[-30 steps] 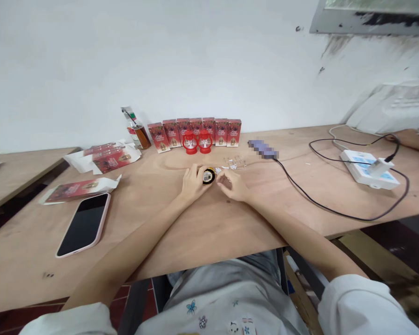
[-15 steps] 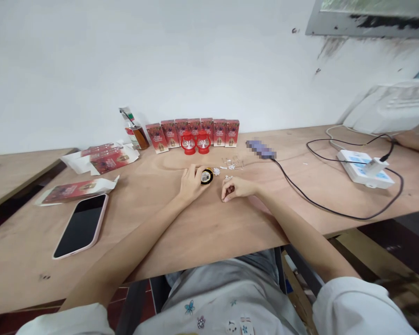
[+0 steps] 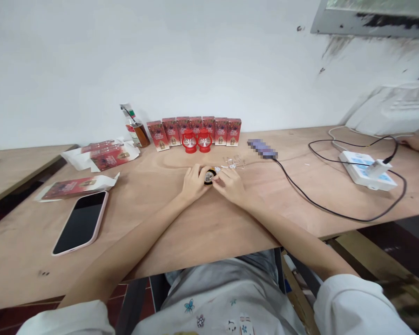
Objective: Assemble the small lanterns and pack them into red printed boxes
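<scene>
My left hand (image 3: 194, 182) is closed round the side of a small round black and gold piece (image 3: 209, 177), whose open face with a pale inside points up toward me. From the other side my right hand (image 3: 230, 185) reaches to the piece, its fingertips pinched together at the rim. Whatever those fingertips hold is too small to make out. Just beyond my hands lie small white bits and thin metal pieces (image 3: 235, 162). Behind them two red toy lanterns (image 3: 190, 142) stand upright side by side.
Several red boxes (image 3: 195, 124) stand along the wall, beside a bottle of brown liquid (image 3: 139, 135). Flattened red boxes (image 3: 108, 159) and a phone (image 3: 81, 223) lie at left. At right are a blurred-out purple device (image 3: 262, 149), a black cable (image 3: 321, 208) and a power strip (image 3: 365, 171).
My right hand has moved left and slightly away from me, from the bare table to the round piece. My left hand keeps its hold. The view has shifted slightly.
</scene>
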`<state>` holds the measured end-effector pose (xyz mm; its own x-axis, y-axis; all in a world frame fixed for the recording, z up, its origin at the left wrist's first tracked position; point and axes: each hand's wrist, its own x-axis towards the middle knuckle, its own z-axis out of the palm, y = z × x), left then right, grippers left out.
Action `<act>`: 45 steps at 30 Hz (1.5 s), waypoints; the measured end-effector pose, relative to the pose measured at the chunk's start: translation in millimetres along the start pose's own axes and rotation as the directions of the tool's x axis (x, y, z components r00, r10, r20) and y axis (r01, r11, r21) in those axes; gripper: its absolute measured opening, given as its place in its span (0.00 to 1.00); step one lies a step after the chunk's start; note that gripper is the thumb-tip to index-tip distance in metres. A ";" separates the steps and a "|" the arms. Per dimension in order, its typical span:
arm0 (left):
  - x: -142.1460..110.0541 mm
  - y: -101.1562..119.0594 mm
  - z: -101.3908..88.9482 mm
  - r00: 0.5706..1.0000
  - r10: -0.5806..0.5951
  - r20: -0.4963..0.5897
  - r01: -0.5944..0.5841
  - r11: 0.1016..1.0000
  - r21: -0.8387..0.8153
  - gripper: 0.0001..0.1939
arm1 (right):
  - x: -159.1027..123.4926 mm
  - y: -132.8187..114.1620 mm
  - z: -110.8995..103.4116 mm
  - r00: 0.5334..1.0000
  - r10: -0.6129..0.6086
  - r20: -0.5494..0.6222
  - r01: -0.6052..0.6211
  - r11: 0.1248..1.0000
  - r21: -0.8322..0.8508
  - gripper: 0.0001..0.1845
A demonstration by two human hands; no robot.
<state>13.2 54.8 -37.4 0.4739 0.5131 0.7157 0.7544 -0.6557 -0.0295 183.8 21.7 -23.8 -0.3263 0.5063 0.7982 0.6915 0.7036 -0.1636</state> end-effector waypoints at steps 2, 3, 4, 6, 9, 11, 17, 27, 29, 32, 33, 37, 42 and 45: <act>0.3 1.1 -0.5 1.000 -0.006 0.000 0.006 1.000 -0.009 0.18 | -1.2 0.4 6.6 0.999 -0.032 0.000 0.032 0.994 -0.100 0.10; 0.4 1.4 -0.6 1.000 -0.013 0.005 0.013 1.000 -0.013 0.18 | -1.8 0.7 9.4 0.999 -0.039 0.008 0.040 0.990 -0.136 0.11; 0.5 1.8 -0.7 1.000 -0.021 0.012 0.021 1.000 -0.014 0.18 | -2.3 0.8 11.6 0.999 -0.043 0.021 0.046 0.985 -0.165 0.11; 0.6 2.2 -0.8 0.999 -0.028 0.026 0.028 1.000 -0.007 0.18 | -3.2 0.1 14.4 0.997 -0.053 0.061 0.065 0.977 -0.203 0.11; 0.9 2.4 -1.0 0.999 -0.015 0.034 0.014 1.000 0.006 0.18 | -3.3 -2.9 14.0 0.990 -0.091 0.106 0.113 0.969 -0.220 0.11; 1.0 2.0 -1.0 1.000 -0.015 0.025 0.015 1.000 0.007 0.18 | -2.4 -3.5 10.7 0.989 -0.117 0.086 0.133 0.968 -0.212 0.11; 0.5 -1.5 -0.1 1.000 -0.021 0.007 0.021 1.000 0.005 0.22 | 1.7 29.3 -13.4 0.993 0.114 -0.024 -0.117 0.973 -0.200 0.09; 1.3 -1.8 -2.1 0.999 -0.038 0.035 0.039 0.999 -0.025 0.22 | -0.7 75.9 -34.2 0.843 0.148 0.518 -0.097 0.987 -0.126 0.03; 1.2 -2.0 -1.9 0.999 -0.026 0.026 0.027 0.999 -0.020 0.23 | -0.9 74.0 -31.1 0.850 0.116 0.514 -0.048 0.988 -0.144 0.03; 0.9 -2.2 -0.5 1.000 -0.012 0.010 0.012 1.000 -0.012 0.23 | -0.3 71.5 -27.8 0.846 0.097 0.525 -0.051 0.994 -0.101 0.03; 0.8 -2.1 0.0 1.000 -0.011 0.007 0.011 1.000 -0.008 0.23 | 0.0 70.7 -27.1 0.839 0.099 0.535 -0.071 0.995 -0.072 0.03; 1.1 -1.6 0.7 1.000 -0.024 0.009 0.024 1.000 0.000 0.22 | 0.9 65.2 -24.6 0.800 0.135 0.584 -0.214 0.974 0.068 0.03; 1.0 -1.6 -0.1 1.000 -0.022 0.005 0.022 1.000 0.004 0.21 | 0.3 55.6 -20.1 0.789 0.134 0.599 -0.299 0.936 0.184 0.01; 0.5 -2.2 0.2 1.000 -0.008 0.004 0.008 1.000 0.009 0.21 | -0.6 48.0 -17.0 0.821 0.073 0.567 -0.238 0.945 0.223 0.01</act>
<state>11.9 56.6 -37.1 0.4698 0.5206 0.7130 0.7622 -0.6467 -0.0300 228.1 46.6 -22.3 -0.5824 0.7495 0.3147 0.5875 0.6556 -0.4743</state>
